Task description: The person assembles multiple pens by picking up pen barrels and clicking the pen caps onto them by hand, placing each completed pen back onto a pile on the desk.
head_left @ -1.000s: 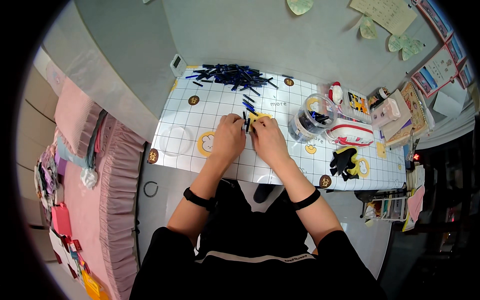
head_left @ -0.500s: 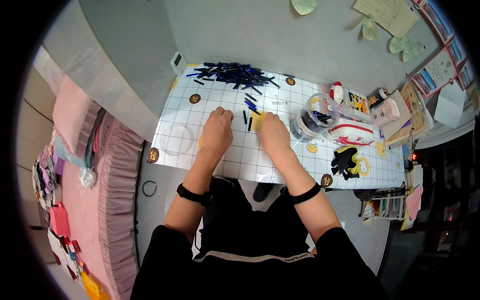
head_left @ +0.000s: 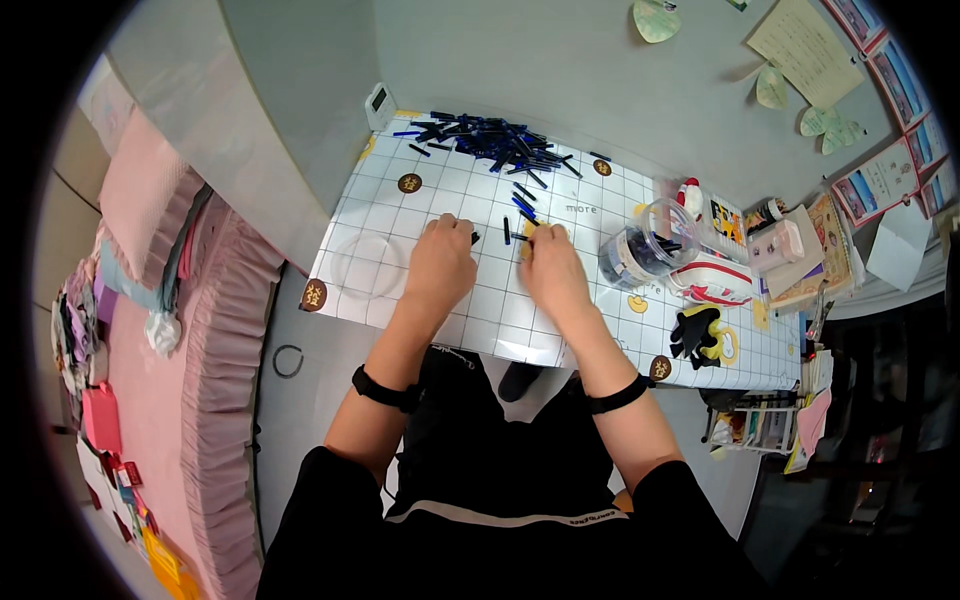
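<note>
Tube (head_left: 518,237) by the right hand (head_left: 552,264) now lies crosswise, apparently being turned; left hand (head_left: 443,260) pinches a dark piece (head_left: 475,238); right grip, cannot tell.

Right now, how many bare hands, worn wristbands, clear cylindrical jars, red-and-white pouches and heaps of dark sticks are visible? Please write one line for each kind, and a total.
Bare hands (left hand, right hand): 2
Black wristbands: 2
Clear cylindrical jar: 1
Red-and-white pouch: 1
Heap of blue-black sticks: 1 (too overlapped to count singly)
Total: 7
</note>
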Available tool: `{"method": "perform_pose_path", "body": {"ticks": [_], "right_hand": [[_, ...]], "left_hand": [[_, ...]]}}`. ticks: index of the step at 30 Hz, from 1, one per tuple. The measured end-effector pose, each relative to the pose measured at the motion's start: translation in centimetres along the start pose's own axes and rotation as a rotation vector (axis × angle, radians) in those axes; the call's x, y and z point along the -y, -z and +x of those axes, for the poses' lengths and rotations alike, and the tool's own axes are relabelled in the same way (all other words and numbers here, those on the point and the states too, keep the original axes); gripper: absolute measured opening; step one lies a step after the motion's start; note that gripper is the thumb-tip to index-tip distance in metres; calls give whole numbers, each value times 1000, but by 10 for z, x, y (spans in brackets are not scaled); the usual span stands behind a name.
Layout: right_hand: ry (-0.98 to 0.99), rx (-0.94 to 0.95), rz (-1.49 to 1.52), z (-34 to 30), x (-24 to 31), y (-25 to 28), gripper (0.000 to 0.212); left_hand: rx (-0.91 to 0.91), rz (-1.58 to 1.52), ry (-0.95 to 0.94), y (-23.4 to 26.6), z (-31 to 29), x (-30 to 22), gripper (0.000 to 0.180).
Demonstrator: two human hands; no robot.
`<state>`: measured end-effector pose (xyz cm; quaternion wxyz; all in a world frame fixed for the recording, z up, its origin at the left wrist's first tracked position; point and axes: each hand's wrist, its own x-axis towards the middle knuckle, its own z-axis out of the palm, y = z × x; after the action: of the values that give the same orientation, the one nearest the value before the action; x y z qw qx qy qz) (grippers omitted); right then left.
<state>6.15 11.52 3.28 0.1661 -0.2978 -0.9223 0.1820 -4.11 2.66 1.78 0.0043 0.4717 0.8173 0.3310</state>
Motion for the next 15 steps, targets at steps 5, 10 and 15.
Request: {"method": "perform_pose_path", "body": {"ticks": [5,10,15], "right_hand": [[3,-66,12,9,-7,5,17],[90,-78,100,20,6,-3,14],[134,-153,92,28,20,-20,15]], "left_hand": [[-4,36,-45,-4,-5,-6,21],[-14,30,-99,-3,-7,-5,13],[-17,20,-102,-3,-10,1,16]]}}
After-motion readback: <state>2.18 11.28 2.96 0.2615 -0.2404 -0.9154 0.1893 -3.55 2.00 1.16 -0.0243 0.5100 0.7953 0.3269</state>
